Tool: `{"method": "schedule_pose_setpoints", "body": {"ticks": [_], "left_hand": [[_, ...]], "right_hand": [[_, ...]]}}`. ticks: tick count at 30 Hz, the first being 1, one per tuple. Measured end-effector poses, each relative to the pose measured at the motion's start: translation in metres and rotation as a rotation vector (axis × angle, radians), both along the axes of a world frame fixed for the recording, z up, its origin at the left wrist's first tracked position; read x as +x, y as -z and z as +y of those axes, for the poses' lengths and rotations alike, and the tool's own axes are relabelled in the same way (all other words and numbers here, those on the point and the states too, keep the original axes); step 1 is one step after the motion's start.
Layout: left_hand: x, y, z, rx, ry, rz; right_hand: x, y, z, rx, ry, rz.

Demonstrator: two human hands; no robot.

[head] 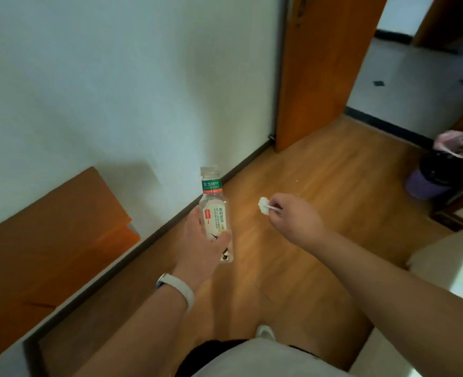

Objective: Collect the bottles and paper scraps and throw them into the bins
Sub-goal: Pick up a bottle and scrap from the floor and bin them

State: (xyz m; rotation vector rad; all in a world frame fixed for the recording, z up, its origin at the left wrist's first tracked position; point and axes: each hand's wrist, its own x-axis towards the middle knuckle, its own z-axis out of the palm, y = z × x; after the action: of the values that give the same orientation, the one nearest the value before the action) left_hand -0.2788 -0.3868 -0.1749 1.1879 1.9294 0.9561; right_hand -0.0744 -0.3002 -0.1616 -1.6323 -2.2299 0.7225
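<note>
Bottle upright, left grip curled round it | right grip, arm outstretched, pinches paper scrap

White wall, dark baseboard, wooden floor, open orange door, orange wooden furniture

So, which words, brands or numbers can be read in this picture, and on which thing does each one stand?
"东方树叶": on the green band of the bottle.
"青柑普洱": vertical, on the white label of the same bottle.
Small print and red tab on the label: too blurred to read.
On the paper scrap: no text shows.
</note>
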Motion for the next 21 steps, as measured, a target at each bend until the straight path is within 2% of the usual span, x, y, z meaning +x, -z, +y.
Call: {"method": "schedule_pose_setpoints", "body": {"ticks": [13, 21], "left_hand": [[0.082, -0.002, 0.139, 0.008, 0.407, -0.026], [0.078, -0.001, 0.286, 0.02, 0.547, -0.154]], "right_hand": [[0.104, 0.003, 0.046, -0.071, 0.441, -0.047], [0.103, -0.013, 0.152, -0.033, 0.615, -0.121]]}}
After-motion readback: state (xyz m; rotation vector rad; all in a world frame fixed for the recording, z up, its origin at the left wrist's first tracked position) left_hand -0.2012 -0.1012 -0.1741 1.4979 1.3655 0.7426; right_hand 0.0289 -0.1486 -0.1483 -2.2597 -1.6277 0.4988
